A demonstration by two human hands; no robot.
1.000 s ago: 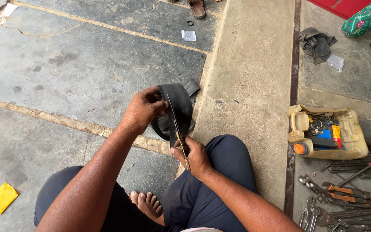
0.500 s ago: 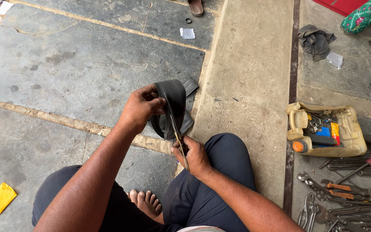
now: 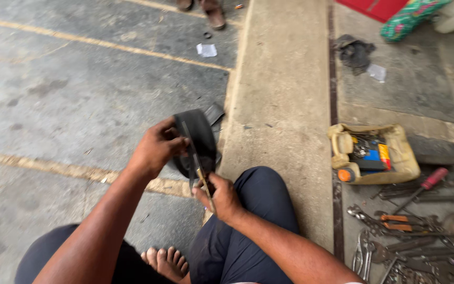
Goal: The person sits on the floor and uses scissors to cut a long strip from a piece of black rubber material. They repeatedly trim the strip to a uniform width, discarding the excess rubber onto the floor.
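we sit on stone floor [image 3: 80, 94], knees apart. left hand [image 3: 156, 148] closed round folded black rubber strip [image 3: 198, 137], holding it upright, likely so its edge faces blade. right hand [image 3: 222, 197] clenched on handle of thin blade tool [image 3: 195, 163], blade running up across rubber. rubber sits just beyond right hand, touching left fingers, above gap between knees. cut-open yellow container [image 3: 403, 155] with small parts and spanners [image 3: 405, 247] lie right, within reach. cloth scrap [image 3: 354, 51] far right.

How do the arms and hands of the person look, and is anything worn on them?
Both forearms are bare: no sleeves, gloves, watch or bands in view. The left hand and right hand show no rings that I can make out.
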